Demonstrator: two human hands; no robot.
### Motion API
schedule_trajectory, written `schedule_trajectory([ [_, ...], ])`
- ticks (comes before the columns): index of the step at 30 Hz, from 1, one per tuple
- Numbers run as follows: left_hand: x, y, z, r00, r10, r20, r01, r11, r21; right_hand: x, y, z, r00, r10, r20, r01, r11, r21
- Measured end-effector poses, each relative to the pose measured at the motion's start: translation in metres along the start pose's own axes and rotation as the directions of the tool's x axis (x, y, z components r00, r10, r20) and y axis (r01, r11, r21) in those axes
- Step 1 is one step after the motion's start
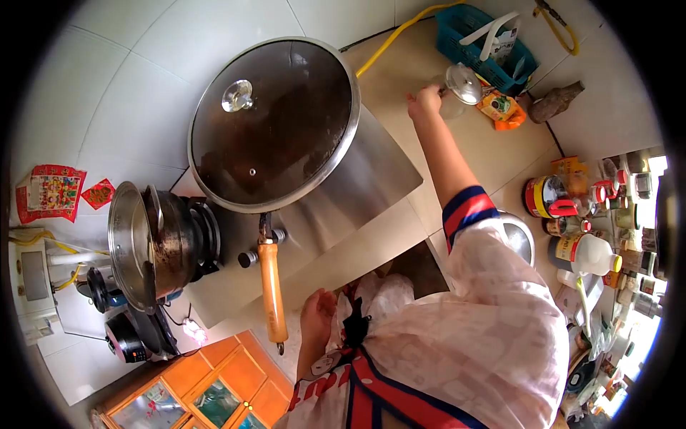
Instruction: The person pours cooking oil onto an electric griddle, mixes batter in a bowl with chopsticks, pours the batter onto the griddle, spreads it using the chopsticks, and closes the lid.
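Evidently, the lidded glass jar (pixel 464 84) lies just right of my right hand (pixel 427 102), the nearer one, whose grip I cannot make out.

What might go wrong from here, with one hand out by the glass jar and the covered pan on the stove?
The pan's wooden handle juts toward the person's body, so a sleeve or the left hand might knock it. The right hand is at the lidded glass jar, close to the orange packet and teal basket; a hasty pull may bump them.
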State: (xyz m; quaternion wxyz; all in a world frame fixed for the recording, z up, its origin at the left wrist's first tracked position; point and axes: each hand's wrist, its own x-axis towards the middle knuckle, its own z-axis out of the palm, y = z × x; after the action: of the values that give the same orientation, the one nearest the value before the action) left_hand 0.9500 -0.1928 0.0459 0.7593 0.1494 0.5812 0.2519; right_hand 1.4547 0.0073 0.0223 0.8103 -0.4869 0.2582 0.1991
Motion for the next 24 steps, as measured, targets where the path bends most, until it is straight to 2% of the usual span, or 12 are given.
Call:
schedule_trajectory([
  [2,-0.003,-0.001,0.001,0.999,0.013,-0.034,-0.013,1.0,-0.006,-0.011,-0.008,-0.028,0.995,-0.085,0.055,0.092,0.986,-0.137],
  [6,-0.004,-0.004,-0.009,0.999,0.014,0.03,-0.016,0.998,0.055,-0.01,-0.023,-0.084,0.983,-0.118,0.14,0.147,0.963,-0.227],
  [8,-0.005,-0.002,-0.014,0.996,-0.015,0.087,0.01,0.998,0.063,-0.021,-0.04,-0.122,0.927,-0.134,0.35,0.238,0.931,-0.276],
  [10,-0.007,0.001,-0.02,0.992,-0.021,0.123,0.014,0.998,0.055,-0.05,-0.066,-0.158,0.885,-0.156,0.44,0.301,0.911,-0.282],
  [12,-0.009,0.003,-0.027,0.986,-0.023,0.162,0.017,0.999,0.038,-0.08,-0.098,-0.2,0.86,-0.108,0.499,0.355,0.829,-0.431],
  [13,-0.011,0.004,-0.031,0.983,-0.017,0.185,0.011,0.999,0.036,-0.11,-0.115,-0.217,0.871,-0.126,0.476,0.388,0.771,-0.506],
  [14,-0.014,0.005,-0.035,0.978,-0.012,0.206,0.005,0.999,0.034,-0.139,-0.128,-0.236,0.88,-0.146,0.453,0.414,0.705,-0.576],
  [16,-0.022,0.01,-0.049,0.969,-0.009,0.247,0.002,1.0,0.029,-0.17,-0.147,-0.284,0.839,-0.17,0.518,0.519,0.537,-0.665],
  [18,-0.03,0.013,-0.068,0.948,0.002,0.319,-0.015,0.999,0.038,-0.207,-0.163,-0.327,0.769,-0.204,0.606,0.639,0.203,-0.742],
  [19,-0.03,0.013,-0.081,0.94,0.008,0.34,-0.025,0.999,0.043,-0.254,-0.162,-0.331,0.791,-0.208,0.575,0.611,0.316,-0.726],
  [20,-0.031,0.013,-0.094,0.935,-0.002,0.354,-0.015,0.999,0.047,-0.279,-0.161,-0.346,0.771,-0.178,0.612,0.631,0.347,-0.694],
  [24,-0.035,0.018,-0.164,0.911,0.014,0.413,-0.023,1.0,0.017,-0.386,-0.145,-0.399,0.78,0.074,0.622,0.606,0.164,-0.779],
])
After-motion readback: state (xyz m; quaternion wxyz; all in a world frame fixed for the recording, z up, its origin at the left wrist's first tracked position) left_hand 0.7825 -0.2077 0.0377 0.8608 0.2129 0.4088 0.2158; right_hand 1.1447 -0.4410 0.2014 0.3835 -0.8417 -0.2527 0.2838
